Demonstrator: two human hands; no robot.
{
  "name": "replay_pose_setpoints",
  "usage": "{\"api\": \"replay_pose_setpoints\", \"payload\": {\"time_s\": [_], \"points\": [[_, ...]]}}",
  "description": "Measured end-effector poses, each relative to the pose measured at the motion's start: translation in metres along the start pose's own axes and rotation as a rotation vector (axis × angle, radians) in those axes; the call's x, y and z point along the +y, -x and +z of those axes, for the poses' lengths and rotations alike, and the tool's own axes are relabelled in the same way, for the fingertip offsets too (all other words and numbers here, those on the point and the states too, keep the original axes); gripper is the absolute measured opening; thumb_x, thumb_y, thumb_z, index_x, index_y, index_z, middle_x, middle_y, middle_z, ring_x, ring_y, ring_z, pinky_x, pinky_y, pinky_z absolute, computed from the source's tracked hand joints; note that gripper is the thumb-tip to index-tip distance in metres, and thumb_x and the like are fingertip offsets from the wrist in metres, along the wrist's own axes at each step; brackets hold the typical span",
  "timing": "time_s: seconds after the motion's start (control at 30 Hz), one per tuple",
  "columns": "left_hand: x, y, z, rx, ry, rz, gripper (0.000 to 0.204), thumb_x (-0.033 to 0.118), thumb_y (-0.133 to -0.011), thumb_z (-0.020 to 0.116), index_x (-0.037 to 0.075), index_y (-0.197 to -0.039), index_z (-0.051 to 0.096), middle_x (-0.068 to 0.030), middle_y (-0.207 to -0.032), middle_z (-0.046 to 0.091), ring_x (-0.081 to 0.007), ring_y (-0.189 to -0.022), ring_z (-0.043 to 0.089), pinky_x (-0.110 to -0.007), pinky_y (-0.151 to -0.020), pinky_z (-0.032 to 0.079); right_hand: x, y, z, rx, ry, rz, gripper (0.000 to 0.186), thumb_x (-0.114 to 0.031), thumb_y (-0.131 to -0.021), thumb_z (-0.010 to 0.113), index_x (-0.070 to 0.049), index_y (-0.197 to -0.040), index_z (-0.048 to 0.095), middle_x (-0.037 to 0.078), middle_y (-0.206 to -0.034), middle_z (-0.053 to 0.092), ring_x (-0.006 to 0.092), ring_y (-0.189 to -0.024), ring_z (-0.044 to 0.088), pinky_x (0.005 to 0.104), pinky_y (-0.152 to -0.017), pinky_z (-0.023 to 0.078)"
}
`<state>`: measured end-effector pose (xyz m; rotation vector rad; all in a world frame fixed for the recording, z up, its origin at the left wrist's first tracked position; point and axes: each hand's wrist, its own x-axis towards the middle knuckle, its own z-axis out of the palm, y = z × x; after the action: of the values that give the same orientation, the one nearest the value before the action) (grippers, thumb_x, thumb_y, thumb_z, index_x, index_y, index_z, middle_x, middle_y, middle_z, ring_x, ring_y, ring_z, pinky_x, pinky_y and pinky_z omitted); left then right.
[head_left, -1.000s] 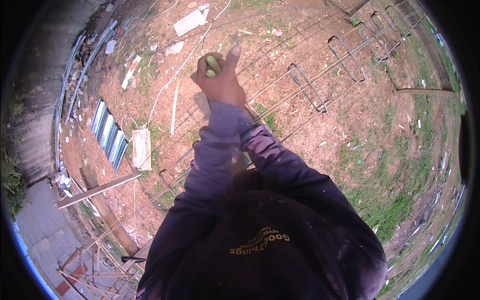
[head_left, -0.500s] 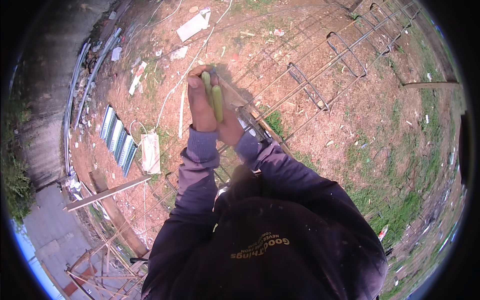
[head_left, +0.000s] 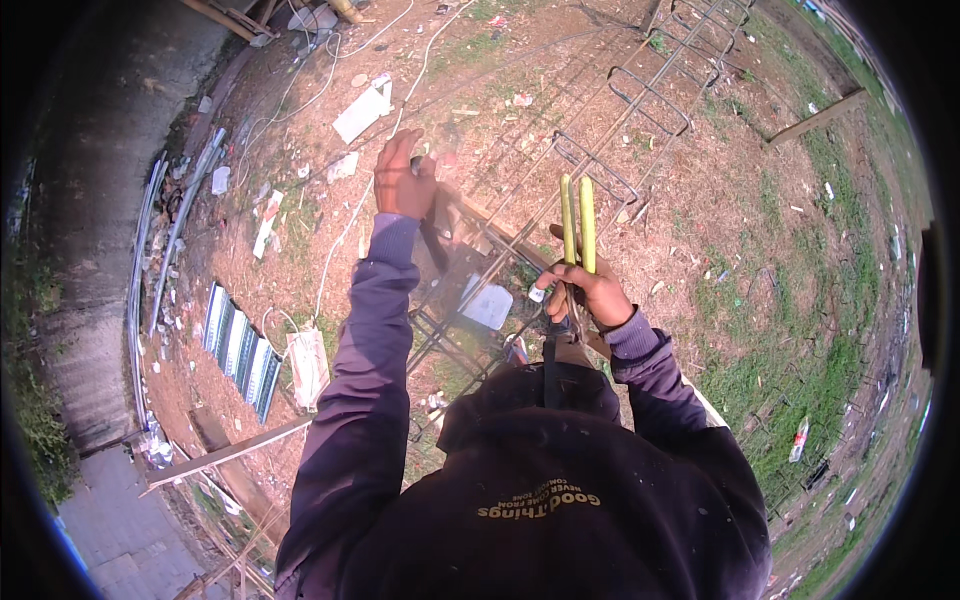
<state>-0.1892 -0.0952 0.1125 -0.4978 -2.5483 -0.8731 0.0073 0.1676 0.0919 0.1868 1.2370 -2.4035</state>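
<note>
My right hand (head_left: 592,290) is closed around pincers (head_left: 587,225) with two yellow-green handles. The handles point away from me, side by side and slightly apart, and the dark metal end lies by my fingers, its jaws mostly hidden. Farther forward and to the left, my left hand (head_left: 405,182) is raised with its fingers curled beside a dark, blurred shape; what it grips cannot be made out. Between and beyond my hands runs a rebar cage (head_left: 590,165) of long bars with bent stirrups, beside a wooden board (head_left: 475,212).
Corrugated metal sheet (head_left: 240,350) lies at the left, with a wooden plank (head_left: 230,452) nearer me. Metal profiles (head_left: 188,215) rest along a concrete wall. A white cord (head_left: 345,225) crosses the littered soil. Another plank (head_left: 815,118) lies at the far right.
My hands have moved apart. The pincers went right and nearer me in my right hand, their handles now showing in full. My left hand stays forward, away from them.
</note>
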Motion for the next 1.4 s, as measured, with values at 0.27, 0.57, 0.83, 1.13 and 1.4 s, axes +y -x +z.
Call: {"api": "replay_pose_setpoints", "payload": {"time_s": [0.27,0.57,0.83,1.13,1.4], "points": [[-0.101,0.021,0.003,-0.300,-0.156,0.216,0.030,0.018,-0.085,0.071,0.010,-0.115,0.071,-0.0175,-0.118,0.068,-0.0356,-0.107,0.066,-0.040,-0.091,0.053,0.073,0.204,-0.031,0.770,0.443,0.239,0.077,-0.008,-0.086,0.050,-0.021,-0.155,0.019,0.018,-0.104,0.062,0.0252,-0.076,0.069,0.0343,-0.046,0.059],[-0.085,0.008,-0.007,-0.428,-0.483,0.515,0.025,0.020,-0.082,0.071,0.016,-0.106,0.066,-0.0092,-0.109,0.064,-0.0305,-0.091,0.066,-0.042,-0.079,0.051,0.053,0.223,-0.031,0.736,1.855,0.630,0.049,-0.020,-0.091,0.052,-0.030,-0.138,0.052,0.012,-0.119,0.057,0.0328,-0.117,0.055,0.0498,-0.090,0.046],[-0.082,0.004,-0.007,-0.489,-0.537,0.560,0.028,0.018,-0.081,0.070,0.013,-0.108,0.065,-0.0137,-0.104,0.065,-0.0360,-0.086,0.065,-0.046,-0.078,0.052,0.048,0.181,-0.030,0.731,2.121,0.653,0.042,-0.027,-0.098,0.043,-0.036,-0.137,0.053,0.012,-0.116,0.059,0.0290,-0.115,0.053,0.0477,-0.086,0.039],[-0.075,0.002,-0.015,-0.405,-0.306,0.264,0.036,0.018,-0.076,0.077,0.010,-0.110,0.067,-0.0150,-0.108,0.067,-0.0369,-0.098,0.065,-0.045,-0.085,0.052,0.106,0.167,-0.058,0.802,2.127,0.512,0.037,-0.026,-0.096,0.046,-0.032,-0.131,0.057,0.011,-0.109,0.062,0.0299,-0.104,0.059,0.0469,-0.084,0.040],[-0.078,0.004,-0.013,-0.404,-0.289,0.295,0.033,0.020,-0.078,0.074,0.014,-0.111,0.070,-0.0135,-0.115,0.065,-0.0353,-0.105,0.062,-0.043,-0.089,0.051,0.096,0.158,-0.068,0.727,2.063,0.617,0.025,-0.021,-0.090,0.054,-0.020,-0.112,0.066,0.013,-0.101,0.064,0.0305,-0.093,0.067,0.0447,-0.071,0.051]]}}
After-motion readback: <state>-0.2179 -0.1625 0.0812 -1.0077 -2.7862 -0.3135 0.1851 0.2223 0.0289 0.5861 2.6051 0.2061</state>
